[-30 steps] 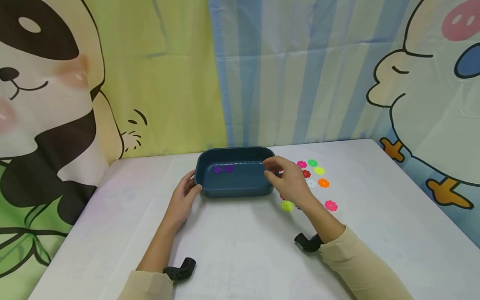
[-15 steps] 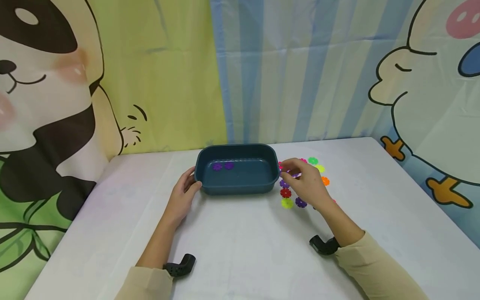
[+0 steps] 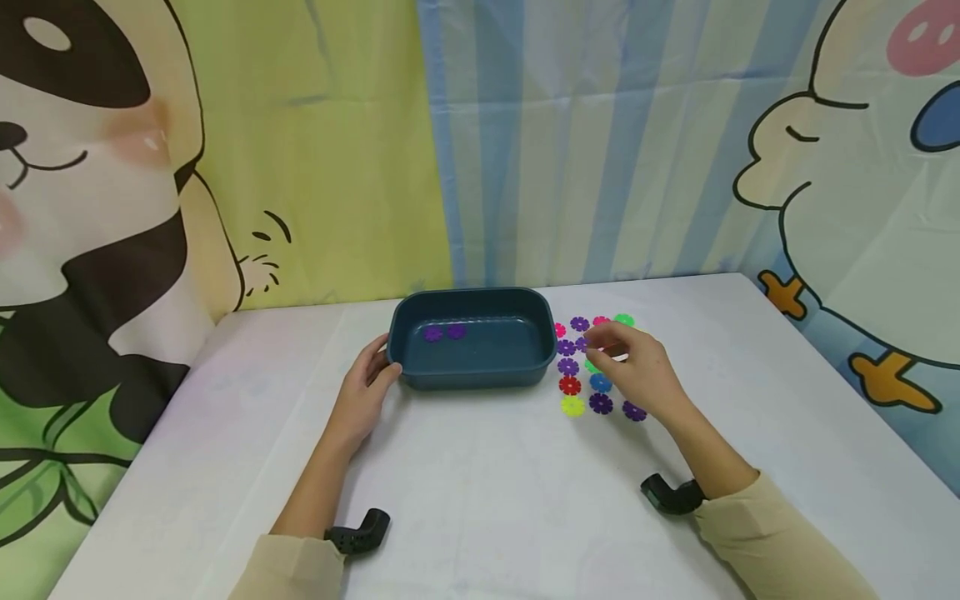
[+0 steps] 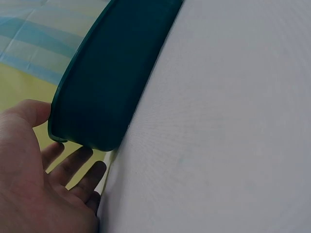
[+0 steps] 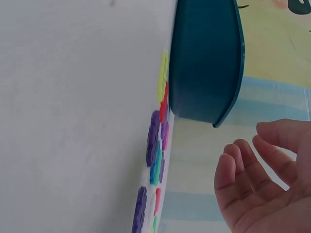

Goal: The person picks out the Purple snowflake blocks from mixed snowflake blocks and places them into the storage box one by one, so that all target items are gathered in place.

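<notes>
A dark teal plastic basin [image 3: 472, 375] stands on the white table, and two purple snowflake discs [image 3: 456, 332] lie inside it. At its left end my left hand [image 3: 363, 398] holds the corner, thumb at the near side and fingers behind; the left wrist view has the thumb against the basin's rim [image 4: 56, 97]. My right hand [image 3: 633, 371] hovers over the disc pile right of the basin, fingers loosely bent and nothing between them in the right wrist view. Near it lie purple discs [image 3: 601, 403], a red disc [image 3: 570, 385], a blue disc [image 3: 600, 382] and a yellow disc [image 3: 573, 406].
Beyond the right hand a green disc [image 3: 624, 320] and a pink one [image 3: 601, 321] lie toward the back. A cartoon-printed curtain [image 3: 525, 167] stands behind the table [image 3: 480, 500]. Each wrist wears a black camera mount [image 3: 675, 494].
My right hand has drawn back from over the basin's right end to the right, above the discs, uncovering several of them. My left hand and the basin have stayed in place.
</notes>
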`<state>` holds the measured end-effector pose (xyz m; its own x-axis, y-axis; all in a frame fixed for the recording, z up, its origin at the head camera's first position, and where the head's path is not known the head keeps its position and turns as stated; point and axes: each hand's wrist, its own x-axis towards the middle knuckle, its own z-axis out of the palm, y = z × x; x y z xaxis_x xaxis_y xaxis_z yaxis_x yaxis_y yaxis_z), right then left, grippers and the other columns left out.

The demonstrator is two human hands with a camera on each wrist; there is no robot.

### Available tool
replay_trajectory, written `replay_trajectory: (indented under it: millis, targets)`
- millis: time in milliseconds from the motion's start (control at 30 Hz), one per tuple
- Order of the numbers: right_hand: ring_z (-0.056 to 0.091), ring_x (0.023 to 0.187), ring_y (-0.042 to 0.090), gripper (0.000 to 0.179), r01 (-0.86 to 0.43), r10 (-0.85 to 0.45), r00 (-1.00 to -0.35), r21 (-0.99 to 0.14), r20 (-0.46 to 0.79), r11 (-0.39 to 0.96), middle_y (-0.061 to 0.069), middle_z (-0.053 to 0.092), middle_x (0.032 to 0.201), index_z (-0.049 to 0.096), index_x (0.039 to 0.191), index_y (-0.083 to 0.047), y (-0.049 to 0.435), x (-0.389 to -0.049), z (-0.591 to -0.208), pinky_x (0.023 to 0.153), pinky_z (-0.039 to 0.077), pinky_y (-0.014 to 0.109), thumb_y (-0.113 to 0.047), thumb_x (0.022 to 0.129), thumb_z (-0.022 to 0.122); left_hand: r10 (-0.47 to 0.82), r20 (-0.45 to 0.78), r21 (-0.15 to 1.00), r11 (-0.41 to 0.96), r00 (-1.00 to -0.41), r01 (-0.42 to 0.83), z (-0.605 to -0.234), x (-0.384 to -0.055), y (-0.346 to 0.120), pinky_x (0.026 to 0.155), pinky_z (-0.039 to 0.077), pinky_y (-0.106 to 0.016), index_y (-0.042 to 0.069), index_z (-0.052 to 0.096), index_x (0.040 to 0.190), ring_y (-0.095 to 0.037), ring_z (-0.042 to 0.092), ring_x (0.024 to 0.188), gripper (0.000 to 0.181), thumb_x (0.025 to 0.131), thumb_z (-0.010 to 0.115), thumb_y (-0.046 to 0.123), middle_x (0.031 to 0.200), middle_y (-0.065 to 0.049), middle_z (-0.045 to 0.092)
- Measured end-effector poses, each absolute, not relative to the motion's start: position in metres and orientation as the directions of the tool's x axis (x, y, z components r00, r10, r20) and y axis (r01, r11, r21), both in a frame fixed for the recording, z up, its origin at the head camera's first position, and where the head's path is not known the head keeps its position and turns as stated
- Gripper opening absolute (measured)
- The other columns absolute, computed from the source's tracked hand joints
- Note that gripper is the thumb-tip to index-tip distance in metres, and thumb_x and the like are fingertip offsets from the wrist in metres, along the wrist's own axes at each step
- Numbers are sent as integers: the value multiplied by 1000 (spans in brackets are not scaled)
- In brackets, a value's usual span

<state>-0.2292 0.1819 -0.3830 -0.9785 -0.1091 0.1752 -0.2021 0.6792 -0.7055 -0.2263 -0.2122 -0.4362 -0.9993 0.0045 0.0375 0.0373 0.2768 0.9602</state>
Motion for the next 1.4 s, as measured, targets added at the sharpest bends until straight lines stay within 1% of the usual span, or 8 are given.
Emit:
replay_trajectory:
  millis: [133, 333, 500, 600, 700, 867, 1100, 1400]
  targets:
    - [67, 111, 37, 31, -189, -107, -981, -703, 159, 686, 18, 70, 122, 66, 129, -6, 189, -227, -385, 89, 62, 49, -14, 100, 68, 7, 39, 962, 272, -999, 39, -436, -227, -212, 125, 32, -49, 19, 31, 163, -30, 44, 148, 59, 108, 52, 24, 158, -16, 48]
    - [66, 112, 36, 31, -178, -124, -984, -694, 127, 697, 16, 70, 123, 66, 130, -6, 200, -224, -387, 89, 61, 49, -15, 100, 67, 9, 38, 961, 273, -999, 39, -436, -227, -212, 124, 32, -48, 19, 31, 163, -30, 44, 148, 59, 108, 52, 25, 158, -16, 48]
    - [65, 112, 35, 33, -156, -136, -987, -683, 83, 714, 15, 70, 123, 66, 130, -6, 212, -220, -388, 83, 60, 39, -17, 100, 67, 5, 39, 958, 284, -999, 39, -435, -225, -212, 124, 32, -48, 20, 31, 163, -29, 45, 147, 59, 108, 52, 27, 158, -16, 49]
    - [64, 110, 35, 32, -142, -145, -988, -682, 53, 718, 16, 70, 123, 67, 128, -5, 219, -218, -388, 76, 58, 32, -17, 99, 68, 9, 38, 959, 281, -999, 39, -434, -225, -212, 125, 32, -48, 20, 31, 163, -29, 44, 148, 60, 108, 53, 27, 158, -16, 48]
    - [64, 104, 33, 31, -134, -162, -987, -677, 22, 723, 16, 71, 119, 68, 126, -5, 224, -217, -388, 69, 58, 29, -16, 97, 71, 12, 33, 960, 277, -999, 35, -435, -225, -213, 125, 31, -48, 21, 31, 163, -29, 43, 149, 60, 108, 53, 28, 158, -16, 48]
    - [63, 94, 26, 34, -125, -211, -976, -678, -45, 724, 14, 72, 111, 69, 125, -4, 231, -218, -387, 66, 57, 27, -19, 94, 75, 11, 28, 963, 266, -1000, 29, -436, -226, -212, 125, 30, -48, 20, 30, 163, -29, 43, 148, 60, 108, 53, 26, 159, -15, 47]
    - [61, 83, 21, 35, -130, -276, -955, -683, -108, 719, 13, 71, 112, 69, 127, -5, 242, -218, -389, 62, 56, 28, -17, 94, 74, 9, 28, 965, 261, -1000, 29, -437, -226, -212, 125, 31, -48, 19, 30, 163, -29, 44, 148, 60, 108, 53, 26, 159, -16, 47]
    - [60, 86, 22, 37, -90, -264, -949, -661, -169, 745, 11, 70, 110, 70, 126, -7, 245, -217, -393, 66, 57, 30, -13, 90, 78, 9, 29, 962, 270, -1000, 30, -437, -226, -212, 125, 30, -48, 19, 31, 163, -29, 43, 148, 60, 108, 53, 27, 159, -16, 47]
